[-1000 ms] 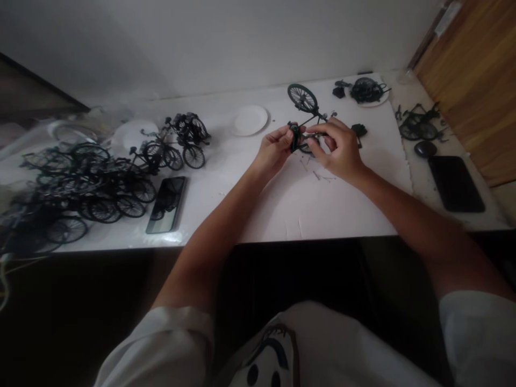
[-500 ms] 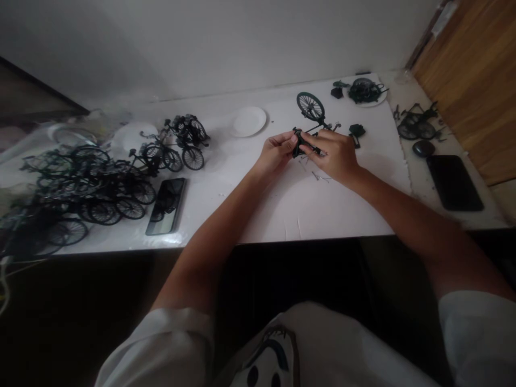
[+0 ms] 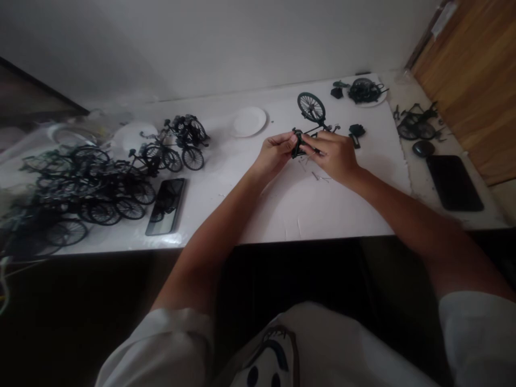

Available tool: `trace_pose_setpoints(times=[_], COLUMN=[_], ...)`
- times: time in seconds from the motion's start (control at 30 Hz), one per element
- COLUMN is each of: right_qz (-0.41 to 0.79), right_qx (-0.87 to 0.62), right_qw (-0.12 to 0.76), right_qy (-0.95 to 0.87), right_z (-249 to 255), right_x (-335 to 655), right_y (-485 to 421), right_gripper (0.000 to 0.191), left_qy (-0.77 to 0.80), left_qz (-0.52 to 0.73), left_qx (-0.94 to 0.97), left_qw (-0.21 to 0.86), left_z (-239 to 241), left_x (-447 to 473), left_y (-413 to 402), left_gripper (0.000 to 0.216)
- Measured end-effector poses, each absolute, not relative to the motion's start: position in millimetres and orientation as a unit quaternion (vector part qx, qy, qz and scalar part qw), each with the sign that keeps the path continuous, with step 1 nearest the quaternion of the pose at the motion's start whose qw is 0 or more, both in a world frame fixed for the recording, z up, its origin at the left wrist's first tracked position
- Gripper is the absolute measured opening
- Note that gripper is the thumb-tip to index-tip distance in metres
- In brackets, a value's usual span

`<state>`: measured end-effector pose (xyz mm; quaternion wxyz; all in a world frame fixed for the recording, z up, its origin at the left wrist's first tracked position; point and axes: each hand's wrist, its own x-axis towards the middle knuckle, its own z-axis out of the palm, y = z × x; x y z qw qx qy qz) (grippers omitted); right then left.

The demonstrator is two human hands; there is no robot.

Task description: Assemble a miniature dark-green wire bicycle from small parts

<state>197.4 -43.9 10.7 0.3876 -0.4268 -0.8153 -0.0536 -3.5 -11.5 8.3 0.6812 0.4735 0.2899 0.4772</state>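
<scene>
Between my two hands is a dark model bicycle (image 3: pixel 312 107), tilted with its one visible wheel raised at the back. My left hand (image 3: pixel 276 153) pinches the near end of its frame from the left. On the other side, my right hand (image 3: pixel 332 152) is closed with thumb and fingers at the same frame end; my fingers hide much of the frame. Thin, light-coloured small parts (image 3: pixel 320 176) lie on the white work surface (image 3: pixel 322 209) just below my hands. A small dark part (image 3: pixel 357 131) lies right of my right hand.
Many finished-looking model bicycles (image 3: pixel 100 188) crowd the left side, near a phone (image 3: pixel 166 207). A white plate (image 3: pixel 250 121) sits at the back. Another plate with dark parts (image 3: pixel 364 91), a partial bicycle (image 3: pixel 417 121), a round black object (image 3: pixel 423 148) and a black phone-like slab (image 3: pixel 454 183) are right.
Almost nothing differs. The raised wheel has shifted very slightly right, and the fingers of my right hand have moved a little on the bicycle's frame.
</scene>
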Motion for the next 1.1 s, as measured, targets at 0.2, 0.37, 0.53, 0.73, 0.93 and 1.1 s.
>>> trace_pose_setpoints(times=[0.2, 0.37, 0.53, 0.73, 0.93, 1.1], right_qz=[-0.05, -0.043, -0.041, -0.053, -0.055, -0.067], right_qx=[-0.431, -0.432, -0.428, -0.419, -0.421, -0.423], right_qw=[0.381, 0.381, 0.383, 0.383, 0.381, 0.375], right_qy=[-0.816, -0.816, -0.817, -0.822, -0.821, -0.822], right_z=[13.2, 15.9, 16.7, 16.2, 15.8, 16.4], right_x=[197.0, 196.3, 196.0, 196.5, 196.0, 195.1], right_y=[-46.2, -48.1, -49.3, -49.9, -49.7, -51.4], right_gripper=[0.037, 0.035, 0.035, 0.036, 0.037, 0.037], left_qy=[0.291, 0.295, 0.306, 0.307, 0.303, 0.304], left_qz=[0.477, 0.476, 0.477, 0.475, 0.471, 0.472], left_qx=[0.481, 0.486, 0.468, 0.46, 0.477, 0.475], left_qw=[0.675, 0.671, 0.679, 0.684, 0.678, 0.678], left_z=[5.4, 8.1, 12.3, 13.8, 12.5, 8.9], left_x=[-5.2, -5.9, -5.7, -5.8, -6.5, -7.6], left_y=[-9.0, -10.5, -13.2, -14.2, -13.0, -10.6], left_gripper=[0.017, 0.013, 0.014, 0.023, 0.024, 0.024])
